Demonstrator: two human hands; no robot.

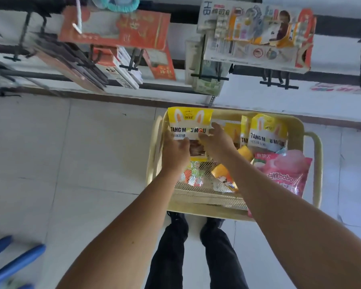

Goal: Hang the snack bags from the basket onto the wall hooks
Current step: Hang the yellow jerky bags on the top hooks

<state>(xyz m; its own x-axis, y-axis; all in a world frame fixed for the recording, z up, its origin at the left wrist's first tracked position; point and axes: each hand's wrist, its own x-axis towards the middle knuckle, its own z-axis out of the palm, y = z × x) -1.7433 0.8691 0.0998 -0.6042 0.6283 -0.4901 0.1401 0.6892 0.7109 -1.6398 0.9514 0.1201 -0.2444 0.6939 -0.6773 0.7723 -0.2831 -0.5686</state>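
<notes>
A pale yellow mesh basket (313, 163) stands on the floor in front of my feet, with several snack bags in it. I hold a yellow and white snack bag (189, 122) above the basket's left side. My left hand (175, 150) grips its lower left edge, and my right hand (216, 142) pinches its right side. Another yellow bag of the same kind (268, 132) leans at the basket's back right, and a pink bag (286, 174) lies at the right. Black wall hooks (278, 83) stick out of the wall above the basket.
Other hooks on the wall carry goods: red packets (115, 28), white and orange boxes (121, 67), a green pack (206, 80) and a card of small items (258, 32). White floor tiles lie to the left. Blue handles (15, 261) show at the bottom left.
</notes>
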